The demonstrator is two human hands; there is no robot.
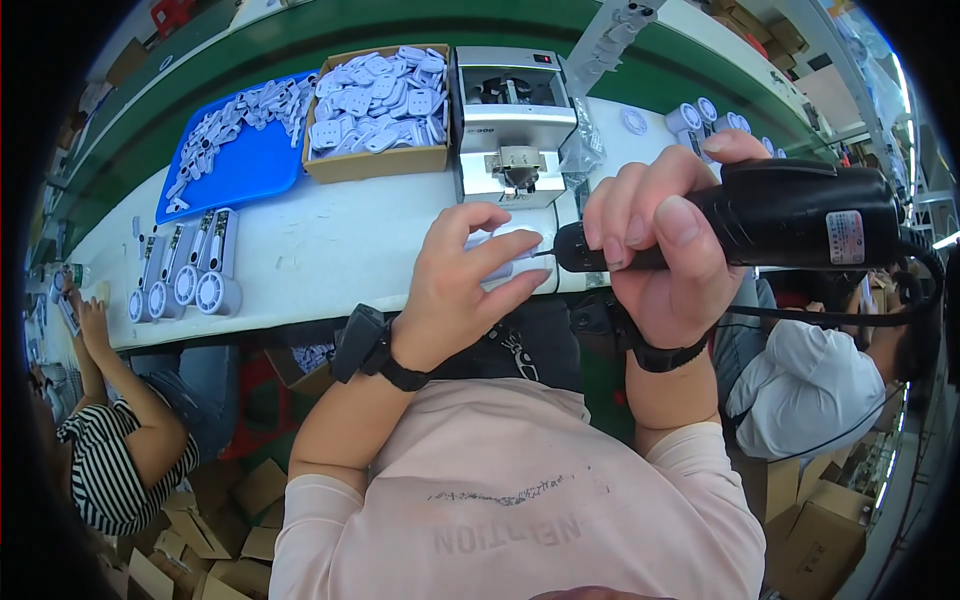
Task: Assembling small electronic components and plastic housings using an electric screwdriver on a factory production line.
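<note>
My right hand (670, 235) is wrapped round a black electric screwdriver (800, 205), held level with its bit pointing left. The bit's tip reaches a white plastic housing (500, 268) at the bench's front edge. My left hand (450, 275) grips that housing from its left side, thumb and fingers on either side of it. Those fingers cover much of the part, so its full shape is hidden. Just beyond my hands stands a silver machine (510, 145) that looks like a screw feeder.
Left of the machine, a cardboard box (375, 165) holds many white plastic covers. Beside it a blue tray (245, 175) carries small white parts. Several round-ended white devices (215, 290) with bare circuit boards lie front left; more (690, 120) stand right. People sit on both sides.
</note>
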